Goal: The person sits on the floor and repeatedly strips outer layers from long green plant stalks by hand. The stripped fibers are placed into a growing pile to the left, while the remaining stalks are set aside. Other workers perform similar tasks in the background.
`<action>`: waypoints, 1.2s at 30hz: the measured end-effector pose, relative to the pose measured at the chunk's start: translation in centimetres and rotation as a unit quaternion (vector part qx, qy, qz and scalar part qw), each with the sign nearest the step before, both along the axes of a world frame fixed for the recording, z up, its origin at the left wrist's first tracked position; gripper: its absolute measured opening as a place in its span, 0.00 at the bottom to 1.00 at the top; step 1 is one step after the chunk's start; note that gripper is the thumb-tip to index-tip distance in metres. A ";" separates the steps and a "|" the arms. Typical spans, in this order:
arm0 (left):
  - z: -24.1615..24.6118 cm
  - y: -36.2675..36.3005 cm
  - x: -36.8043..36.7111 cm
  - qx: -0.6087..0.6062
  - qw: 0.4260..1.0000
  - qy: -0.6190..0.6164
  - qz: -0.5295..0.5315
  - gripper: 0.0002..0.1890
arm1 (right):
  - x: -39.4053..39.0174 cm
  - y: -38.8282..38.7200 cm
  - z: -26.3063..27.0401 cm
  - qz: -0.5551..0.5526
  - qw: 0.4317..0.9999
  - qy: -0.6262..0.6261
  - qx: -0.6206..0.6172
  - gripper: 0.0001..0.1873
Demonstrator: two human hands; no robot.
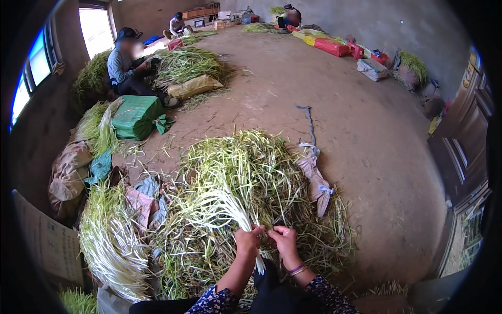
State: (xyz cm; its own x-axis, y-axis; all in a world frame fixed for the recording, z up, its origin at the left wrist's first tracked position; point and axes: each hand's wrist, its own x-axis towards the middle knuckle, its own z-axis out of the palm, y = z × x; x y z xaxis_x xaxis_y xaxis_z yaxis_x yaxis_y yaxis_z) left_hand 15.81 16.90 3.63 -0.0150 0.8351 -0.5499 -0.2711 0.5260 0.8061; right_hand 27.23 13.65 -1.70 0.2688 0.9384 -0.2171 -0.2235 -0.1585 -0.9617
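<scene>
My left hand (248,240) grips a bunch of pale blanched chives (235,208). Their white stem ends poke out below the fist, and the yellowish leaves fan away from me to the upper left. Close beside it, my right hand (285,242) pinches a thin leafy strand between thumb and forefinger; the exact strand is hard to make out. Under and beyond both hands spreads a heap of loose yellow-green and brown leaves (251,165). To the left lies a large bundle of chives (113,239) with white stems.
A tied cloth strip (315,176) lies at the heap's right edge. Left stand a cardboard box (49,235), a stuffed sack (68,172) and a green wrapped bale (137,117). A person (127,66) sits beside another leaf pile (190,64); two more people work farther back. A wooden door (462,137) is at right.
</scene>
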 end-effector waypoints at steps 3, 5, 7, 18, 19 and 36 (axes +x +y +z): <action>1.7 -0.2 -1.5 0.031 0.996 -0.059 0.065 0.07 | 0.9 0.1 -0.3 -0.060 0.996 0.048 -0.044 0.04; 3.7 0.0 -3.1 0.037 0.989 -0.100 0.105 0.08 | 2.2 0.1 -1.4 -0.083 0.996 0.010 -0.043 0.05; 6.9 -0.4 -5.3 0.083 0.986 -0.092 0.114 0.10 | 3.6 0.3 -4.1 -0.100 0.992 -0.062 -0.043 0.05; 8.0 -1.2 -9.7 0.146 0.968 -0.149 0.138 0.06 | 1.0 -0.6 9.2 0.082 0.956 -0.238 0.152 0.18; 7.5 -1.4 -9.1 0.128 0.968 -0.163 0.144 0.05 | -0.6 -0.5 10.4 0.167 0.947 -0.209 0.177 0.18; 5.0 -1.4 -7.4 0.117 0.960 -0.206 0.147 0.05 | -2.7 -2.3 8.0 0.211 0.940 -0.188 0.193 0.09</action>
